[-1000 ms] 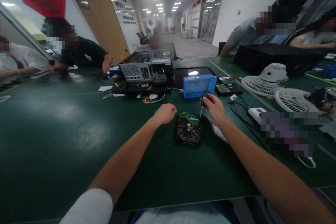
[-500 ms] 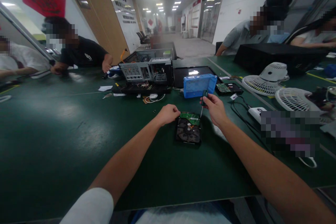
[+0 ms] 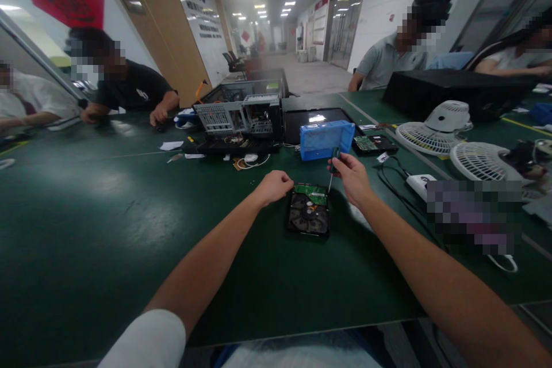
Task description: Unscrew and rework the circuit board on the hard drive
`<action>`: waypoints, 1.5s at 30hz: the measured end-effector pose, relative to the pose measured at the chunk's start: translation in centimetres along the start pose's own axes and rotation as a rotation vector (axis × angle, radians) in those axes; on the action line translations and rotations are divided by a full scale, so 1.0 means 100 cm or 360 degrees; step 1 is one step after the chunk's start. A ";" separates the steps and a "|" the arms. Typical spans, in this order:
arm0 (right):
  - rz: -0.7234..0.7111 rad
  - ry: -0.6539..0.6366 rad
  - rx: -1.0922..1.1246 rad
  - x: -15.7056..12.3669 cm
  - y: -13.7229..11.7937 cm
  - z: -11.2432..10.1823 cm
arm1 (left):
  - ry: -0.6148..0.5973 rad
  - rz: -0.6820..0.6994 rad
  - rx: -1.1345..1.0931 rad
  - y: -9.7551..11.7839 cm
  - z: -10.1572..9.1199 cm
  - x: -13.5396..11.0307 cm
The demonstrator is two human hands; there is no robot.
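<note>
A hard drive (image 3: pixel 308 215) lies flat on the green table, its green circuit board at the far end and the dark metal underside nearer me. The fingers of my left hand (image 3: pixel 275 188) are closed at its far left corner. My right hand (image 3: pixel 351 175) grips a screwdriver (image 3: pixel 335 155) by its dark green handle. The shaft points down, and its tip is at the drive's far right corner. Whether the tip sits in a screw is too small to tell.
Behind the drive stands a blue plastic bin (image 3: pixel 326 141), with an open computer case (image 3: pixel 239 115) to its left. Another drive (image 3: pixel 375 144), white fan parts (image 3: pixel 426 135) and a power strip (image 3: pixel 420 184) with cables lie to the right. Several people sit around the table.
My hands, the drive and the screwdriver keep nearly the same positions. The view has shifted slightly, and the person at the left has drawn a hand back from the computer case.
</note>
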State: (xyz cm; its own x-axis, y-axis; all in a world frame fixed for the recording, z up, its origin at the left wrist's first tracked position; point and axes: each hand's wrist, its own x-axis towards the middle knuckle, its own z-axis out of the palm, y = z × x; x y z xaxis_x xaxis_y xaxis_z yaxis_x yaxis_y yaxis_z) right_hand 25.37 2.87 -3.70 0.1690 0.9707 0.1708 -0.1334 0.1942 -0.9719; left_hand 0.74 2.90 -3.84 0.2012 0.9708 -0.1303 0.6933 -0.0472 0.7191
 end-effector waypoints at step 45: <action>-0.0007 -0.0008 0.0006 0.003 0.004 0.000 | -0.0063 -0.0059 -0.0261 -0.003 0.005 0.005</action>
State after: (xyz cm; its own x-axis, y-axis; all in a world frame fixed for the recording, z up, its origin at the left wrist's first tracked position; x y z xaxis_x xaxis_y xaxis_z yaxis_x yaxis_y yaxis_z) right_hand 25.39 3.20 -4.06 0.1648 0.9706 0.1756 -0.1366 0.1988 -0.9705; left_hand 0.97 3.25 -4.45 0.2069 0.9611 -0.1829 0.5790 0.0304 0.8148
